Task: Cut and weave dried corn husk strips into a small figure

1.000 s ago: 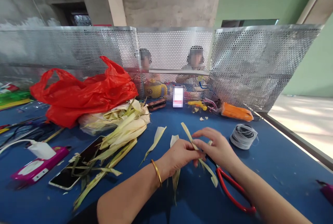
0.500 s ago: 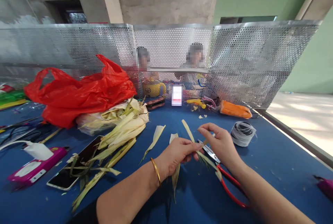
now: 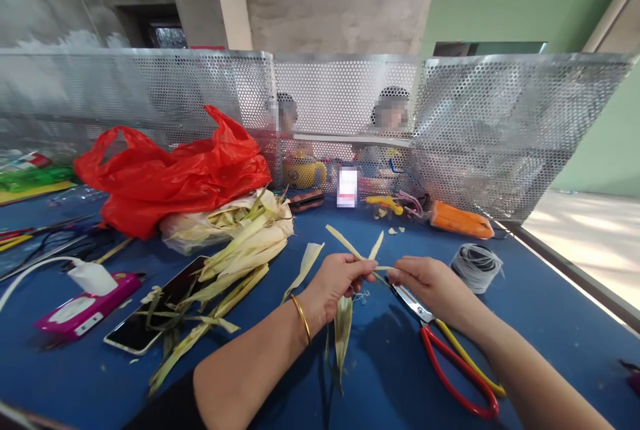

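My left hand (image 3: 336,281), with a gold bangle on the wrist, pinches a bundle of pale corn-husk strips (image 3: 344,323) that hang down from it over the blue table (image 3: 540,323). My right hand (image 3: 429,281) pinches a thin husk strip (image 3: 383,268) stretched between the two hands. Two strip ends (image 3: 350,247) stick up behind the fingers. Red-handled scissors (image 3: 453,363) lie on the table just under my right wrist.
A pile of corn husks (image 3: 235,230) and a red plastic bag (image 3: 170,177) lie at the left. A phone (image 3: 155,310), a pink device with a charger (image 3: 83,303), a coil of cord (image 3: 476,267), an orange tool (image 3: 460,220). Two people sit behind the perforated metal screen (image 3: 480,130).
My right hand has moved off the scissors area and now pulls a thin strip sideways from my left hand. The long strip has been folded or lifted, its ends now pointing up.
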`<state>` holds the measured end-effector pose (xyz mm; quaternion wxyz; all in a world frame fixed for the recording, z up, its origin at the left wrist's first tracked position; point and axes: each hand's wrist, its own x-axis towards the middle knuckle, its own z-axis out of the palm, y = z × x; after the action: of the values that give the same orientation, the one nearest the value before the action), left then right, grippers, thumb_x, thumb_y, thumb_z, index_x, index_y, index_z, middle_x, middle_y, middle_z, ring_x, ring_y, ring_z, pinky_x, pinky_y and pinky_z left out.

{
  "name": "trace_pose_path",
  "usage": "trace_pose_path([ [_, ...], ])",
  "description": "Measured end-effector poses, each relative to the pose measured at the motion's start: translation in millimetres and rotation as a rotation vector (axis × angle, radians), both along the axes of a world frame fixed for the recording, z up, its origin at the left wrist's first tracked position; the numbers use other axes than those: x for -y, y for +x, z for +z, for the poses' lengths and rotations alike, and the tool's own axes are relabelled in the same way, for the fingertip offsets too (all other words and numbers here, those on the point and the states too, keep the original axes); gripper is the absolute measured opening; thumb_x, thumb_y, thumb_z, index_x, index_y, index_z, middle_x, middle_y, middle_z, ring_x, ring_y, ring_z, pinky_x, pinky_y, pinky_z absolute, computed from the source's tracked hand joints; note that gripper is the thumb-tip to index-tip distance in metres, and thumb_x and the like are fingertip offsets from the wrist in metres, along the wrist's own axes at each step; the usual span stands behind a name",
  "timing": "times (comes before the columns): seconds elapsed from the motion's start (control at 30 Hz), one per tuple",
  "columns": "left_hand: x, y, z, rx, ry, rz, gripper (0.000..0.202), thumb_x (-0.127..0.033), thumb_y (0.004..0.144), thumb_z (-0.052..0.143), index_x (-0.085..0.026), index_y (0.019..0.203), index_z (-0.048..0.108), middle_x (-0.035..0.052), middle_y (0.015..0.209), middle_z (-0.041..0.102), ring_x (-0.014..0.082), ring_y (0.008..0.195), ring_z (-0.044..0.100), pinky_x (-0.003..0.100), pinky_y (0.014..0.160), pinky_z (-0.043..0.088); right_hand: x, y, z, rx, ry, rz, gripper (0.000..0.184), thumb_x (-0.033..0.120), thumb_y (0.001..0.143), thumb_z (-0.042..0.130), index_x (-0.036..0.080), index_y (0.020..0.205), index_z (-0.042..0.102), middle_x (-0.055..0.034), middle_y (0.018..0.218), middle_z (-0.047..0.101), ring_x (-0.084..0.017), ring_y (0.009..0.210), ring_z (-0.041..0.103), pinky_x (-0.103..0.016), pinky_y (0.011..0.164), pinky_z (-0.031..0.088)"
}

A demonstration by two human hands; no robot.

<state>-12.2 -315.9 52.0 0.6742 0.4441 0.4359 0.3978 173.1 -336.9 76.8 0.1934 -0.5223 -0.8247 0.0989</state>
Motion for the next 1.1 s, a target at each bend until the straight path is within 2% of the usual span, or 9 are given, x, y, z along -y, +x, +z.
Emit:
trace_pose_path([
  [0.13,-1,1,-1.5,0.026,-0.029,0.049,0.02,-0.027,0.065,0.077,-0.012,0.066,0.064,0.002,0.058,0.063,0.0058,0.045,0.046,0.02,0.044,0.026,-1,0,-0.2,0.113,0.183,-0.054,0.044,0.038,0.096,0.037,0.021,0.061,0.057,-0.0012,0.061,0.059,-0.015,0.061,0.053,-0.027,0.063,0.035],
  [0.27,-3,1,2.6,0.207,-0.11,0.053,0.019,-0.029,0.07,0.076,-0.011,0.072,0.068,0.0051,0.067,0.068,0.0107,0.059,0.061,0.022,0.057,0.044,4,-6,-5.2,0.01,0.466,-0.189,0.028,0.037,0.094,0.044,0.021,0.097,0.067,-0.0082,0.091,0.068,-0.023,0.089,0.06,-0.034,0.081,0.039],
  [0.33,-3,1,5.6,0.323,-0.118,0.034,0.019,-0.027,0.069,0.077,-0.011,0.075,0.07,0.0076,0.075,0.07,0.0131,0.072,0.065,0.023,0.069,0.048,10,-13,-7.7,-0.047,0.585,-0.217,0.027,0.038,0.092,0.047,0.02,0.099,0.067,-0.0106,0.096,0.067,-0.025,0.092,0.059,-0.036,0.083,0.038],
  [0.4,-2,1,7.4,0.411,-0.084,0.011,0.019,-0.022,0.063,0.081,-0.01,0.075,0.071,0.0086,0.08,0.072,0.0145,0.079,0.065,0.023,0.075,0.048,15,-22,-11.8,-0.083,0.499,-0.138,0.026,0.038,0.092,0.049,0.022,0.088,0.069,-0.0085,0.09,0.067,-0.022,0.083,0.059,-0.034,0.077,0.039],
  [0.47,0,2,7.4,0.435,-0.052,-0.014,0.021,-0.019,0.06,0.083,-0.01,0.076,0.073,0.009,0.082,0.072,0.0155,0.08,0.065,0.024,0.075,0.048,17,-33,-19.1,-0.164,0.278,-0.073,0.025,0.041,0.09,0.052,0.024,0.083,0.068,-0.0051,0.087,0.067,-0.019,0.076,0.059,-0.03,0.07,0.04],
  [0.6,4,5,3.6,0.402,-0.032,-0.021,0.022,-0.02,0.062,0.08,-0.009,0.08,0.075,0.0102,0.081,0.071,0.0144,0.074,0.063,0.022,0.066,0.046,13,-46,-37.4,-0.461,-0.049,-0.139,0.03,0.044,0.087,0.053,0.02,0.07,0.063,-0.001,0.072,0.063,-0.017,0.067,0.056,-0.026,0.061,0.04],
  [0.83,5,8,-2.0,0.391,-0.045,0.038,0.02,-0.022,0.06,0.079,-0.008,0.074,0.073,0.0079,0.071,0.068,0.0123,0.057,0.057,0.022,0.048,0.039,11,-44,-40.5,-0.598,-0.12,-0.016,0.034,0.037,0.088,0.05,0.019,0.06,0.059,-0.0007,0.07,0.06,-0.016,0.073,0.055,-0.025,0.067,0.041],
  [0.97,4,9,-3.6,0.394,-0.061,0.069,0.021,-0.023,0.062,0.078,-0.01,0.078,0.072,0.0082,0.074,0.069,0.0141,0.058,0.059,0.023,0.048,0.042,12,-44,-37.7,-0.59,-0.156,0.038,0.032,0.033,0.087,0.05,0.019,0.06,0.059,-0.0019,0.081,0.063,-0.018,0.085,0.057,-0.025,0.074,0.042],
  [1.1,2,4,3.1,0.371,-0.03,0.013,0.022,-0.017,0.064,0.076,-0.011,0.084,0.07,0.0106,0.088,0.072,0.0163,0.069,0.064,0.024,0.057,0.047,9,-39,-33.1,-0.601,-0.242,-0.01,0.034,0.041,0.087,0.05,0.019,0.062,0.059,-0.0005,0.069,0.061,-0.016,0.07,0.055,-0.026,0.068,0.041],
])
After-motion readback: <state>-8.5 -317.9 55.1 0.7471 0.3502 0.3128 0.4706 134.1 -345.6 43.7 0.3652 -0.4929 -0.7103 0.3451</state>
